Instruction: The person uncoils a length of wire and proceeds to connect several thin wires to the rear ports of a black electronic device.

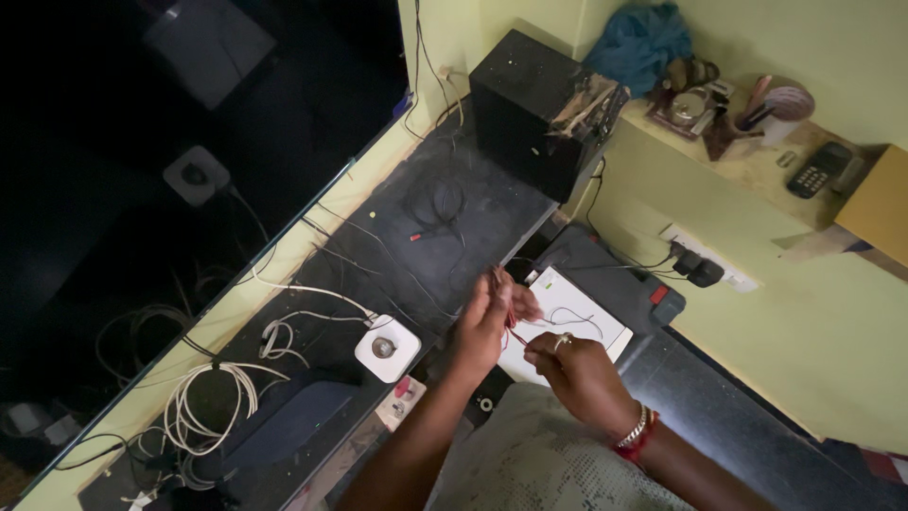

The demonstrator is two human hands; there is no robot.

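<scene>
wires, thin red strands [512, 322], sit pinched between my left hand [484, 322] and right hand [570, 371] mid-untangling, i judge; separating one strand next needs a gentle pull.

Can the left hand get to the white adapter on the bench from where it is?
Probably yes. The left hand is busy with thin red wires, but the white adapter sits just beside it on the dark bench, with only loose cables around it and nothing lying between.
</scene>
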